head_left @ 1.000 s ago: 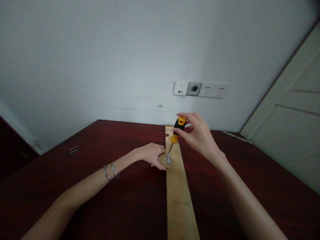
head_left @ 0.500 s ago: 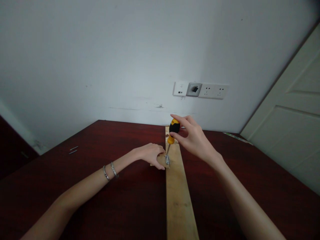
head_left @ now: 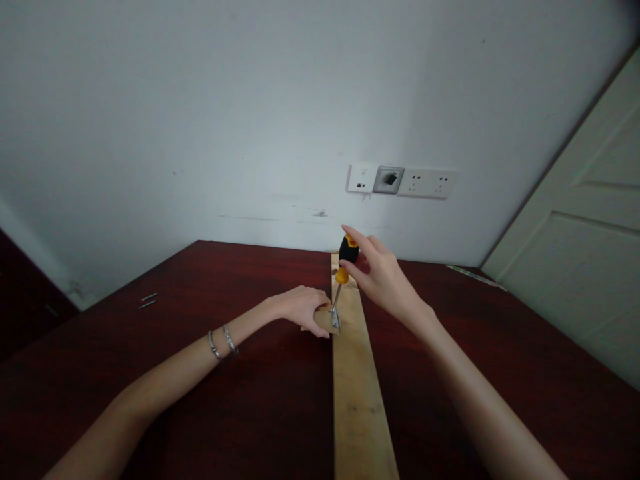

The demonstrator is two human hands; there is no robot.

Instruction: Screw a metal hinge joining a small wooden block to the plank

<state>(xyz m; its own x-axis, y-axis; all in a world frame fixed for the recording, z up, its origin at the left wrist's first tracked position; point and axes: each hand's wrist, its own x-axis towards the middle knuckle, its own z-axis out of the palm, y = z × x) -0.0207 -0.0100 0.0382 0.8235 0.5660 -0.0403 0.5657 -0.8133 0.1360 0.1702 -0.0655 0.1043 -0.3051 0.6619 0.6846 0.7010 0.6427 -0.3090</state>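
My right hand grips the yellow and black handle of a screwdriver, thumb and fingers closed around it. The screwdriver tilts, its tip down at a small metal bracket. That bracket lies at the left edge of a long wooden plank, where a small wooden block meets it. My left hand is closed around this block, thumb on the near side and fingers on the far side. Its palm hides part of the block. The exact contact of tip and bracket is too small to make out.
The plank runs across a dark red tabletop toward the white wall. Two thin metal pieces lie at the left. A flat, pale strip is near the far right edge. Wall sockets sit above; a white door stands at right.
My right hand has turned slightly on the screwdriver handle and shifted a little left. My left hand stays on the block; the plank has not moved.
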